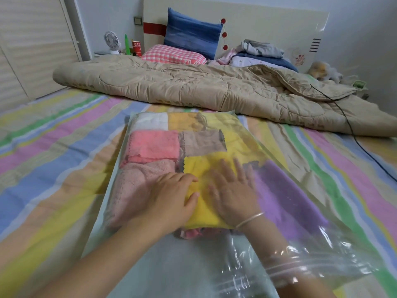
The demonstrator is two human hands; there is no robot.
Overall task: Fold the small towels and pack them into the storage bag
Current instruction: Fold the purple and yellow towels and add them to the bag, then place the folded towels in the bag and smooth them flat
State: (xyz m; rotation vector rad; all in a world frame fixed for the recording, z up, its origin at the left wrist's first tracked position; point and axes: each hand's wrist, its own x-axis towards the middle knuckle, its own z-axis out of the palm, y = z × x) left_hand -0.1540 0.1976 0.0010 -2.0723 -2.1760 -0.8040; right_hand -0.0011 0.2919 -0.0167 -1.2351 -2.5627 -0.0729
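Bed: striped pastel sheet [64, 147] fills the foreground, below a pale headboard [257, 24].
Quilt [193, 87]: beige, bunched across the far half of the sheet.
Storage bag [171, 265]: clear plastic, flat on the sheet, mouth toward the person, folded towels packed inside in rows.
Towels: yellow towel [206, 203] in the middle, purple towel [283, 196] to its right, pink towel [133, 186] to its left.
Pillows: blue pillow [191, 33] upright against the headboard, checked pillow [171, 54] before it.
Right hand [232, 190]: inside the bag, fingers spread flat on the yellow towel, grasping nothing.
Left hand [169, 196]: atop the bag, fingers relaxed across pink and yellow towels, grasping nothing.
Bracelet [249, 220]: thin, on the right wrist.
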